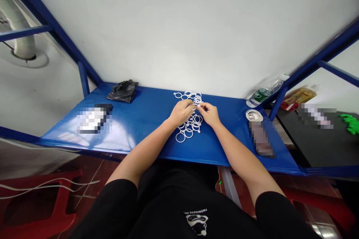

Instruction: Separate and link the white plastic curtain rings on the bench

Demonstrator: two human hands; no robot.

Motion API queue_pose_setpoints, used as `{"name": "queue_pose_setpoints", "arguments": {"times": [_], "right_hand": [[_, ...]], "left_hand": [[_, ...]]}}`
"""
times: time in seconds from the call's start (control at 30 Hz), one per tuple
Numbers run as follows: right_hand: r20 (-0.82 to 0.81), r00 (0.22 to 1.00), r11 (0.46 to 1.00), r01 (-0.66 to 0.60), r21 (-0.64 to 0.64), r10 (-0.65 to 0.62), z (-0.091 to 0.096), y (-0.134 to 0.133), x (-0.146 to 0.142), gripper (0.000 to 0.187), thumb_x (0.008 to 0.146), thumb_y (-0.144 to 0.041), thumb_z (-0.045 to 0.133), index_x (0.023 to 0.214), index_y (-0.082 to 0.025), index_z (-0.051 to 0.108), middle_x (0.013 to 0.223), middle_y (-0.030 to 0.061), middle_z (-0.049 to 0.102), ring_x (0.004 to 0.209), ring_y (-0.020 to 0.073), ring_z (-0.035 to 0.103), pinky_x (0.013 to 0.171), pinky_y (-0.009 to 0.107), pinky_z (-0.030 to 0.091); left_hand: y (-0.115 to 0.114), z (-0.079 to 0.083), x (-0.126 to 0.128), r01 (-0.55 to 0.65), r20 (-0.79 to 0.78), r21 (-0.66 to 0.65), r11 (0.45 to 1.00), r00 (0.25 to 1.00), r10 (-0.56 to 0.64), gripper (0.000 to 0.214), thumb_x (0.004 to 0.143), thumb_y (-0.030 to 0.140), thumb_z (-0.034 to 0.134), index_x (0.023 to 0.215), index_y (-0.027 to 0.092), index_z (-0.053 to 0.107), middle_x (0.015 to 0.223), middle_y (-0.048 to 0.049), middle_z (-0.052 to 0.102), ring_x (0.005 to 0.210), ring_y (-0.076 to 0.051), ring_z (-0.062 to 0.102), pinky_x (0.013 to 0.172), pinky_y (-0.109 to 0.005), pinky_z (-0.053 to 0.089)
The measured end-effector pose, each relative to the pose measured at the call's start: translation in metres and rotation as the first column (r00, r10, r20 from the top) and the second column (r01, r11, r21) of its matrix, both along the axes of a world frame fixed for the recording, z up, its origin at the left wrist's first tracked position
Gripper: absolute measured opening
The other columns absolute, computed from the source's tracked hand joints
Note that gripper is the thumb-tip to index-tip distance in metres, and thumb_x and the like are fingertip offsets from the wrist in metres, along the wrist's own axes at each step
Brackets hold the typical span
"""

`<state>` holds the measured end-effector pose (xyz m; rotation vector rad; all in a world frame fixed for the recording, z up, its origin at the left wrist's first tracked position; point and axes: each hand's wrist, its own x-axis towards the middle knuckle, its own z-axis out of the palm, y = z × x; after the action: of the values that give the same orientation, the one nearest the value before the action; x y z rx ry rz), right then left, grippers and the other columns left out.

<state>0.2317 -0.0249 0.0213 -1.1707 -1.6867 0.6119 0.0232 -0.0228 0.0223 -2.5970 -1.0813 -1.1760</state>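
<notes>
My left hand (181, 112) and my right hand (209, 113) meet over the middle of the blue table (151, 127). The fingers of both are pinched together on a small white ring (199, 105), mostly hidden by the fingertips. It seems to be of the same kind as the loose white rings around it, which look like curtain rings with small eyelets. Several of these rings (180, 137) lie overlapping just below my hands. Beyond my fingers, nearer the wall, is another group of white rings (177, 95).
A crumpled black plastic bag (123, 91) lies at the back left, a blurred-out item (94, 119) in front of it. To the right are a leaning water bottle (265, 91), a white coil (254, 115) and another blurred item (260, 138). Blue frame bars (84, 78) flank the table.
</notes>
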Motion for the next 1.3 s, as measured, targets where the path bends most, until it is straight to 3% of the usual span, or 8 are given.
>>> {"name": "queue_pose_setpoints", "arguments": {"times": [0.13, 0.23, 0.43, 0.77, 1.3], "right_hand": [[-0.032, 0.999, 0.999, 0.042, 0.019, -0.041, 0.001, -0.001, 0.000, 0.029, 0.090, -0.046, 0.072, 0.103, -0.022, 0.079, 0.091, 0.0055, 0.080, 0.078, 0.0212, 0.073, 0.077, 0.036, 0.061], [0.031, 0.999, 0.995, 0.019, 0.096, -0.022, 0.005, -0.004, -0.001, 0.023, 0.092, -0.040, 0.069, 0.104, -0.024, 0.081, 0.098, 0.0060, 0.081, 0.079, 0.0204, 0.072, 0.079, 0.036, 0.061], [0.087, 0.993, 0.983, -0.097, 0.155, 0.085, 0.007, -0.006, -0.004, 0.020, 0.096, -0.033, 0.066, 0.105, -0.028, 0.084, 0.109, 0.0056, 0.082, 0.103, 0.0234, 0.077, 0.096, 0.041, 0.061], [0.039, 0.998, 0.986, -0.049, 0.160, 0.044, 0.003, -0.006, -0.005, 0.015, 0.093, -0.037, 0.075, 0.093, -0.026, 0.085, 0.091, 0.0039, 0.082, 0.079, 0.0208, 0.076, 0.075, 0.034, 0.062], [0.106, 0.990, 0.994, -0.098, 0.055, 0.091, 0.011, -0.009, -0.002, 0.014, 0.092, -0.030, 0.069, 0.093, -0.024, 0.082, 0.088, 0.0043, 0.081, 0.077, 0.0212, 0.076, 0.076, 0.035, 0.060]], "left_hand": [[-0.001, 0.000, 0.000, 0.054, -0.008, -0.027, 0.998, 0.999, -0.054, 0.035, 0.100, 0.029, 0.064, 0.133, 0.019, 0.067, 0.122, -0.0147, 0.075, 0.115, -0.029, 0.071, 0.095, -0.044, 0.056], [0.000, -0.002, -0.002, 0.050, 0.065, -0.051, 0.997, 0.997, -0.047, 0.038, 0.105, 0.032, 0.059, 0.140, 0.017, 0.063, 0.116, -0.0136, 0.078, 0.110, -0.027, 0.073, 0.095, -0.044, 0.056], [0.008, -0.011, -0.004, 0.026, 0.135, -0.068, 0.997, 0.991, -0.016, 0.028, 0.108, 0.038, 0.057, 0.117, 0.020, 0.077, 0.097, -0.0080, 0.081, 0.093, -0.021, 0.077, 0.086, -0.037, 0.057], [0.009, -0.015, -0.004, 0.036, 0.147, -0.030, 0.999, 0.989, -0.031, 0.023, 0.105, 0.036, 0.065, 0.105, 0.021, 0.081, 0.096, -0.0064, 0.083, 0.087, -0.019, 0.078, 0.081, -0.033, 0.057], [0.006, -0.009, -0.006, 0.085, 0.135, -0.144, 0.986, 0.989, -0.066, 0.022, 0.106, 0.034, 0.062, 0.100, 0.020, 0.078, 0.098, -0.0069, 0.082, 0.092, -0.021, 0.076, 0.086, -0.035, 0.056]]}}
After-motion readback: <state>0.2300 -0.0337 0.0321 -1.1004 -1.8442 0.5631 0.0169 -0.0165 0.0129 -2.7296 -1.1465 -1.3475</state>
